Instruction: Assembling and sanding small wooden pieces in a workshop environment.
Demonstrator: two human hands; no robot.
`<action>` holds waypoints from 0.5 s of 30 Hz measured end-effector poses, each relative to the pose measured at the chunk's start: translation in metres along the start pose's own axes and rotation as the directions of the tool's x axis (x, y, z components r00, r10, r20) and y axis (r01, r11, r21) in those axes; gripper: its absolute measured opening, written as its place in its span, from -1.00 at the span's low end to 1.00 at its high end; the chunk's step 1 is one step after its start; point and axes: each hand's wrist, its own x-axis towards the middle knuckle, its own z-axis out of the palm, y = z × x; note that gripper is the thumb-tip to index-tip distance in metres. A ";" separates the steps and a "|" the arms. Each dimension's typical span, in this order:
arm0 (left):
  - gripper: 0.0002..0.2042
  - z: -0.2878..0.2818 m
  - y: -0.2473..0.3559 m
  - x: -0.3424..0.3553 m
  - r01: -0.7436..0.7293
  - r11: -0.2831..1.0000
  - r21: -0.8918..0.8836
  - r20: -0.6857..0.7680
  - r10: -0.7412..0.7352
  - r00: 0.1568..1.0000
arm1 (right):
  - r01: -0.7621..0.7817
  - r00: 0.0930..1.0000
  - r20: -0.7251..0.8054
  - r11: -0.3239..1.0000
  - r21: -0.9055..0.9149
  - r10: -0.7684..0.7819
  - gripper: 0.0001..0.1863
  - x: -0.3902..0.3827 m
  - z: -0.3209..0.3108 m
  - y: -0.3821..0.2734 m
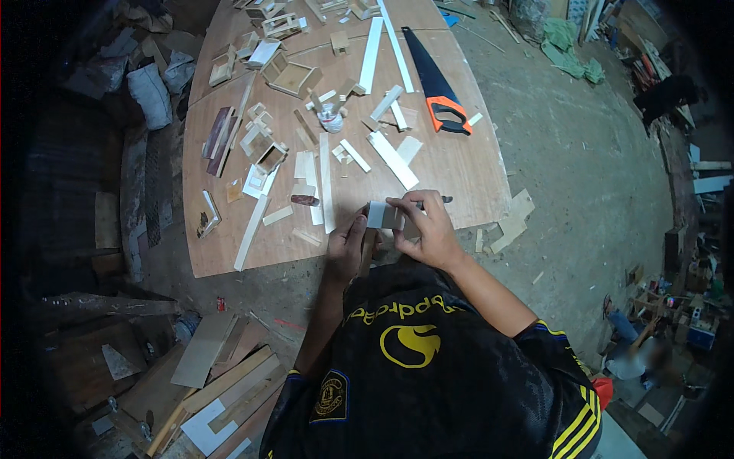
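Close to my body, at the table's near edge, both hands meet on a small block (376,215) with a white face. My left hand (349,243) is closed on the block's left side, thumb up. On its right side the fingertips and thumb of my right hand (433,234) pinch it. A narrow wooden strip (368,251) shows beneath, between the hands; whether it joins the block I cannot tell. A dark slim object (446,200) pokes out beyond my right fingers, and its kind is unclear.
Wood strips and small box-like wooden pieces (292,75) are scattered over the wooden table (451,172). A handsaw (442,92) with an orange handle lies at the right, a small jar (330,118) mid-table. Boards (222,390) lean at lower left. Another person (638,359) is at far right.
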 end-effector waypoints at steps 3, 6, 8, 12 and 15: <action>-0.61 0.038 0.007 -0.010 0.024 0.998 -0.063 0.017 -0.023 1.000 | 0.055 0.998 -0.007 0.998 -0.003 -0.055 -0.37 -0.012 -0.031 0.009; -0.63 0.070 -0.002 -0.019 0.028 0.998 0.050 -0.098 -0.023 0.995 | 0.116 0.993 -0.010 0.993 -0.019 -0.116 -0.33 -0.028 -0.050 0.024; -0.64 0.083 -0.006 -0.022 -0.004 0.999 0.032 -0.098 0.007 0.995 | 0.182 0.982 -0.052 0.983 0.003 -0.181 -0.31 -0.034 -0.059 0.030; -0.58 0.102 -0.015 -0.030 -0.001 0.998 -0.067 -0.121 -0.007 0.993 | 0.230 0.971 -0.068 0.973 0.005 -0.230 -0.27 -0.042 -0.072 0.034; -0.60 0.112 -0.012 -0.030 -0.072 0.997 0.005 -0.089 0.072 0.993 | 0.252 0.965 -0.074 0.968 0.014 -0.250 -0.26 -0.042 -0.079 0.037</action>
